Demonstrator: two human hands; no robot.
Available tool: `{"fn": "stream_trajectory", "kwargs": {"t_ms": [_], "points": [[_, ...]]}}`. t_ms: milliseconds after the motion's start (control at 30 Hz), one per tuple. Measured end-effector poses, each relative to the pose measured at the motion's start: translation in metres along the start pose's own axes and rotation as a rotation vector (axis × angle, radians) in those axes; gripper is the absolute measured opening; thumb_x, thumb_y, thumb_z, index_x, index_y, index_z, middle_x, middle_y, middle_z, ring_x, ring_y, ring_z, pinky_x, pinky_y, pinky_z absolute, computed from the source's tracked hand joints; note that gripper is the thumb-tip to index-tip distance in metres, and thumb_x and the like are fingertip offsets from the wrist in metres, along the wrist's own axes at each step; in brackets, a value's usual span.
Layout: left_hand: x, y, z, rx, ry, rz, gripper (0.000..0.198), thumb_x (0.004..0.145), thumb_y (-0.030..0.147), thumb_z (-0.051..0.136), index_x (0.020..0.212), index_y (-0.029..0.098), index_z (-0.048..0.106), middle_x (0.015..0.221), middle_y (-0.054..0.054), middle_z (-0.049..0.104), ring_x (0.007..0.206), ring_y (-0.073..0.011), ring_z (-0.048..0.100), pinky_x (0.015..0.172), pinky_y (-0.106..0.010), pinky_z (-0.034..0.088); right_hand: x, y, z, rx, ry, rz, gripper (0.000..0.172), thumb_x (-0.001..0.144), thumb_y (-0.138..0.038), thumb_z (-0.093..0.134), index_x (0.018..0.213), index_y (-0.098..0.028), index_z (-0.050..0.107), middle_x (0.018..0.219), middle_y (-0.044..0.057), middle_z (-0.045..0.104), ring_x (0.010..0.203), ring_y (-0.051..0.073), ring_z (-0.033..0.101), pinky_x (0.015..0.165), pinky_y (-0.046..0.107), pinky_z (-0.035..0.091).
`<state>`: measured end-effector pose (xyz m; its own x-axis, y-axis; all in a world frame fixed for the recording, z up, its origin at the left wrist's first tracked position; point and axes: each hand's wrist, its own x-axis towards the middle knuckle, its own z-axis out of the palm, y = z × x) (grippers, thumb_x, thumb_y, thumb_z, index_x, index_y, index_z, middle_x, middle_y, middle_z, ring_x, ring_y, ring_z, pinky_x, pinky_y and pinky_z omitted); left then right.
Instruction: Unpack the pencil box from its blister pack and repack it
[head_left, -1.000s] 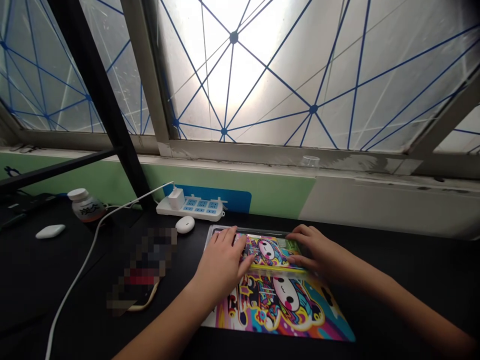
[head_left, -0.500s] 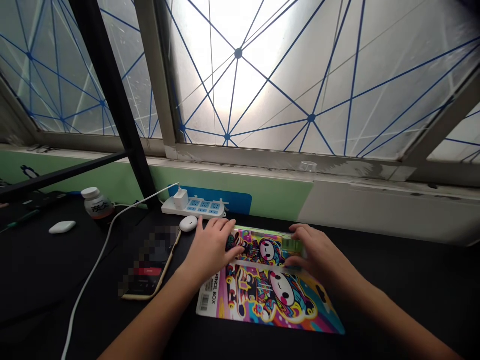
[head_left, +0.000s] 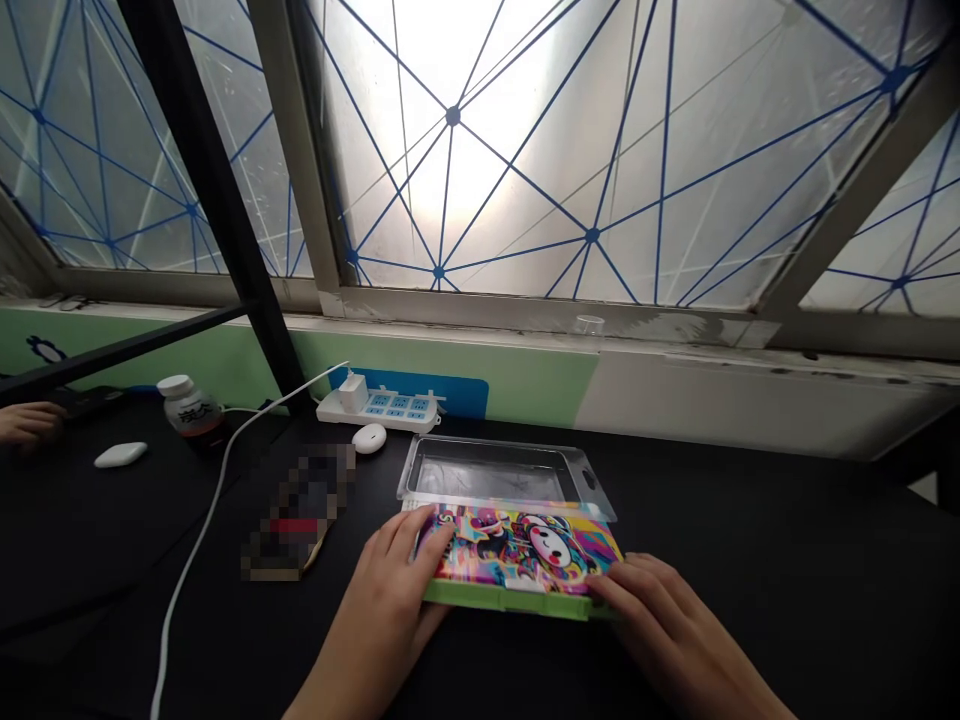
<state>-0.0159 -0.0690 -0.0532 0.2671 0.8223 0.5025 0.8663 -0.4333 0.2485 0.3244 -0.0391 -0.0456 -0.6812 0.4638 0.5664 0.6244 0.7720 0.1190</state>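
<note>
A pencil box (head_left: 525, 550) with a bright cartoon print on top and a lime green side lies in front of me, its near edge facing me. My left hand (head_left: 394, 580) grips its left end, fingers on top and thumb over the corner. At the right end, my right hand (head_left: 664, 605) holds the near corner with its fingertips. Just behind the box lies a clear plastic blister shell (head_left: 592, 485) with a hang hole at its right. The box covers the shell's near edge. Whether the printed backing card lies underneath cannot be told.
A white power strip (head_left: 382, 405) with a plugged-in charger stands by the wall. Left of the box are a phone (head_left: 300, 530), a round white case (head_left: 369, 438), a white cable (head_left: 199, 530), a bottle (head_left: 187, 405) and a white earbud-like case (head_left: 121, 455). Another person's hand (head_left: 30, 425) rests far left.
The pencil box has come out of its packaging and nearer to me, with both hands following. The clear shell now lies behind it. Another person's hand has appeared further in at the left.
</note>
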Motion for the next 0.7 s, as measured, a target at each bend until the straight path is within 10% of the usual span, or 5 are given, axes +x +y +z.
{"fn": "stream_trajectory", "kwargs": {"t_ms": [167,367,700], "points": [[-0.017,-0.007,0.007,-0.211,-0.155,-0.221,0.077,0.089,0.033,0.067,0.156,0.030,0.029,0.157,-0.012,0.041,0.141,-0.0337,0.043,0.109,-0.052,0.044,-0.010,0.001,0.012,0.172,-0.176,0.128,0.052,0.091,-0.035,0.066,0.140,-0.024,0.051,0.144,0.013,0.054,0.129,0.029,0.055,0.100,0.039,0.054],[-0.015,-0.010,0.004,-0.312,-0.158,-0.279,0.072,0.087,0.027,0.068,0.152,0.030,0.039,0.149,-0.009,0.052,0.138,-0.0315,0.047,0.111,-0.049,0.043,-0.005,0.010,0.000,0.391,-0.346,0.353,0.059,0.087,-0.047,0.069,0.141,-0.030,0.053,0.149,0.012,0.051,0.134,0.032,0.052,0.107,0.046,0.048],[-0.018,-0.009,0.008,-0.329,-0.177,-0.286,0.097,0.090,0.027,0.062,0.159,0.037,-0.006,0.156,-0.009,0.043,0.139,-0.0322,0.047,0.109,-0.056,0.042,0.058,0.022,0.007,0.546,-0.061,0.931,0.046,0.095,-0.060,0.046,0.093,-0.022,0.070,0.078,0.004,0.072,0.068,0.023,0.066,0.058,0.031,0.053]]}}
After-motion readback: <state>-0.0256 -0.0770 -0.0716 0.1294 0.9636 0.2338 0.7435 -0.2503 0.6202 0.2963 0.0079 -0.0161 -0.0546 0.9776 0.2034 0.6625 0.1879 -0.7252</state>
